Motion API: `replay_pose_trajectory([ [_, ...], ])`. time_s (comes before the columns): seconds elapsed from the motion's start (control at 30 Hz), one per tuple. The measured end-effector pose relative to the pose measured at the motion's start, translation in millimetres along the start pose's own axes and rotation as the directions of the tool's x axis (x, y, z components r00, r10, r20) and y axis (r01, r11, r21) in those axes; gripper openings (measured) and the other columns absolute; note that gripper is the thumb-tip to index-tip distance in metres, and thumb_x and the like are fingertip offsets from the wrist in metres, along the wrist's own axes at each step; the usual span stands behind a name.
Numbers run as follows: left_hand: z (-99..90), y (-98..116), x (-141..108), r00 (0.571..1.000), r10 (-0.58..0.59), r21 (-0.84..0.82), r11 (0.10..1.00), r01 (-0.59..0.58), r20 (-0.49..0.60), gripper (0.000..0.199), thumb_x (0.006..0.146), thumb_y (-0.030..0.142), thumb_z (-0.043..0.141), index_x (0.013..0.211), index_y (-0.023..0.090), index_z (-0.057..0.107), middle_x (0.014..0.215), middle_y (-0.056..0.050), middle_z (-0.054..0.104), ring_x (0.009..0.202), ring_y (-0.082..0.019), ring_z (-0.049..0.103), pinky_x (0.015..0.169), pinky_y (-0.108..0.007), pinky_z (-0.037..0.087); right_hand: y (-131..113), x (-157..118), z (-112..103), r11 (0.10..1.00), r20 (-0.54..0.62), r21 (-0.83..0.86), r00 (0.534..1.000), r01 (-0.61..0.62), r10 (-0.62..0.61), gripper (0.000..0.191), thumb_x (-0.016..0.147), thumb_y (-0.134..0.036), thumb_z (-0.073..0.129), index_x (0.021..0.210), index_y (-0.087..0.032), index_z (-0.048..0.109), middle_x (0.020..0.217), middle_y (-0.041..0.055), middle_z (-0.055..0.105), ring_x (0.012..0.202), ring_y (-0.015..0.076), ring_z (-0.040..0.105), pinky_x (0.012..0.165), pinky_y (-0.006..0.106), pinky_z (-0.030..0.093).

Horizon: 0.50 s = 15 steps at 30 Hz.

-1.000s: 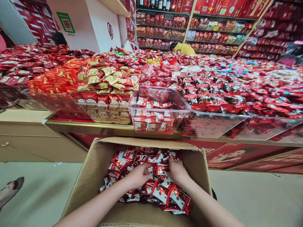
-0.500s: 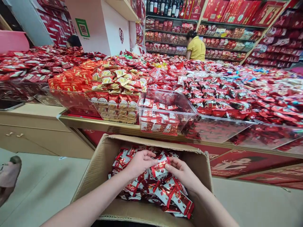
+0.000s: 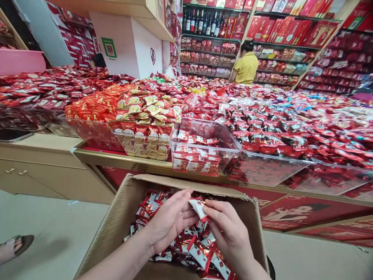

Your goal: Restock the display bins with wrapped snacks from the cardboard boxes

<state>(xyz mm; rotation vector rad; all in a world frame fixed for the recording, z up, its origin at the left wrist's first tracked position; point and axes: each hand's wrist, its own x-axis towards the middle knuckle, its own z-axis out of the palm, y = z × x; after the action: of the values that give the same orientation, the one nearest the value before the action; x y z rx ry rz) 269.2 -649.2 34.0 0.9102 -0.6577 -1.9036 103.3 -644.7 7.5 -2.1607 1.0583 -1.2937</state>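
My right hand (image 3: 229, 225) pinches a small red-and-white candy packet (image 3: 199, 209) between thumb and fingers. The packet is tilted above the open cardboard box (image 3: 105, 229). My left hand (image 3: 175, 219) is turned palm inward beside it, fingers stretched out and close to the packet's left end; whether they touch it is hard to tell. Below both hands, many similar candy packets (image 3: 201, 252) lie loose in the box, partly hidden by my hands and forearms.
Just beyond the box, a clear plastic bin (image 3: 227, 149) with neat rows of red-and-white packets stands on the counter. A bin of durian packets (image 3: 142, 144) is left of it. A person in yellow (image 3: 246, 68) stands farther back. Another person's foot (image 3: 17, 247) shows at left.
The packet has turned from lying flat between both hands to tilted in my right hand. My left hand has opened, its palm turning toward the packet. The view has tipped slightly upward.
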Motion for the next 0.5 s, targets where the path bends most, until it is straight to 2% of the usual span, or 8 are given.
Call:
replay_pose_trajectory([
  [0.07,4.0,2,-2,0.996,0.083,0.017,0.996,-0.083,0.012,0.044,0.072,0.023,0.059,0.111,0.019,0.039,0.096,-0.007,0.061,0.084,-0.016,0.059,0.079,-0.032,0.043,-4,-2,1,1.0,0.044,0.022,0.999,0.017,-0.018,0.033,0.076,-0.008,0.043,0.098,-0.026,0.059,0.106,0.0064,0.055,0.098,0.0187,0.049,0.081,0.035,0.042],
  [0.13,6.3,2,-1,0.988,0.158,0.078,0.984,-0.157,0.005,0.053,0.067,0.017,0.064,0.113,0.019,0.036,0.096,-0.007,0.062,0.085,-0.017,0.059,0.079,-0.033,0.043,-6,-2,3,0.983,0.016,0.119,0.99,-0.138,0.137,0.027,0.078,-0.012,0.042,0.096,-0.024,0.058,0.105,0.0075,0.055,0.097,0.019,0.051,0.081,0.034,0.043],
  [0.2,7.4,2,0,0.979,0.202,0.137,0.969,-0.204,0.026,0.056,0.066,0.015,0.064,0.114,0.019,0.035,0.096,-0.008,0.063,0.086,-0.018,0.058,0.081,-0.033,0.042,-6,2,5,0.892,0.025,0.276,0.93,-0.358,0.366,0.022,0.078,-0.021,0.047,0.099,-0.021,0.054,0.096,0.0088,0.058,0.089,0.0187,0.055,0.076,0.032,0.046],
  [0.27,8.1,0,1,0.974,0.221,0.197,0.954,-0.227,0.049,0.055,0.067,0.014,0.062,0.115,0.02,0.034,0.097,-0.007,0.063,0.089,-0.017,0.057,0.083,-0.032,0.04,-6,7,7,0.758,0.126,0.417,0.858,-0.501,0.498,0.028,0.075,-0.029,0.054,0.1,-0.018,0.053,0.087,0.0083,0.06,0.079,0.0176,0.057,0.069,0.029,0.048],
  [0.33,8.0,-2,0,0.972,0.224,0.234,0.944,-0.234,0.069,0.053,0.068,0.013,0.06,0.114,0.021,0.034,0.098,-0.007,0.062,0.091,-0.017,0.057,0.083,-0.031,0.04,-6,10,10,0.659,0.214,0.513,0.825,-0.55,0.523,0.028,0.071,-0.032,0.058,0.094,-0.016,0.055,0.081,0.0067,0.061,0.073,0.016,0.057,0.066,0.027,0.047],
  [0.4,6.3,-5,-2,0.973,0.219,0.245,0.942,-0.23,0.072,0.054,0.068,0.013,0.059,0.115,0.022,0.033,0.101,-0.008,0.061,0.094,-0.017,0.055,0.084,-0.032,0.039,-4,10,15,0.602,0.213,0.571,0.809,-0.558,0.548,0.023,0.069,-0.034,0.06,0.084,-0.017,0.057,0.074,0.0046,0.061,0.068,0.0142,0.056,0.063,0.025,0.046],
  [0.5,-0.6,-10,-2,0.975,0.218,0.269,0.937,-0.223,0.048,0.05,0.065,0.018,0.063,0.11,0.022,0.039,0.101,-0.007,0.06,0.093,-0.018,0.056,0.085,-0.032,0.039,4,2,27,0.615,0.176,0.557,0.803,-0.559,0.57,0.024,0.064,-0.039,0.063,0.07,-0.017,0.055,0.06,0.001,0.056,0.055,0.0111,0.051,0.053,0.022,0.043],
])
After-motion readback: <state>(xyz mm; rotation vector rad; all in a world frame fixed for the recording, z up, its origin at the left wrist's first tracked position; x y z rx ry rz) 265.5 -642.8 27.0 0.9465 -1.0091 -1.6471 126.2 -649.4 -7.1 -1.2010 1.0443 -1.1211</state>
